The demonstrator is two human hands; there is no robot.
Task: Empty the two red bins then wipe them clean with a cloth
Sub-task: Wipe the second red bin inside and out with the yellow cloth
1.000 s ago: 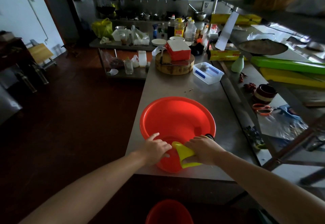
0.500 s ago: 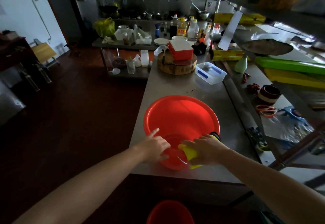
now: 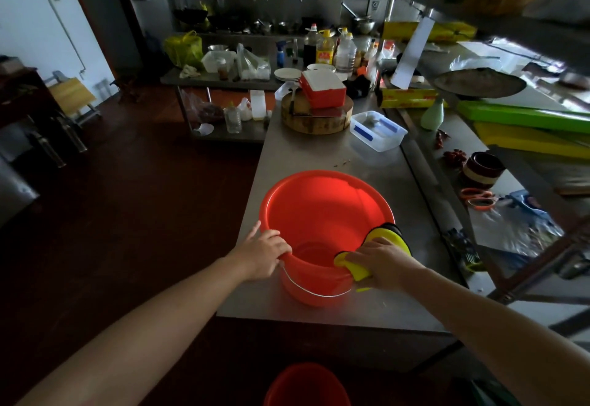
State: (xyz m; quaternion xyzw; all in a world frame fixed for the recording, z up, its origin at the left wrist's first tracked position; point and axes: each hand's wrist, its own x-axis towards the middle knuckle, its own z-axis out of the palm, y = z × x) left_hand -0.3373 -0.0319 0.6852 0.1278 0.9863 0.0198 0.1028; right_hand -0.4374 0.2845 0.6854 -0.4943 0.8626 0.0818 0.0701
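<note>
Red bin, left hand fingers curled over its near rim, right hand fingers clamped on yellow cloth.

A bin is sitting on the desk's near end, chopping block and tub behind, second bin below, before the desk.

Bare left forearm, bare right forearm, left grip, right grip, both bare

No text legible. Red label on yellow bottle and print on yellow box too blurred to be read.
</note>
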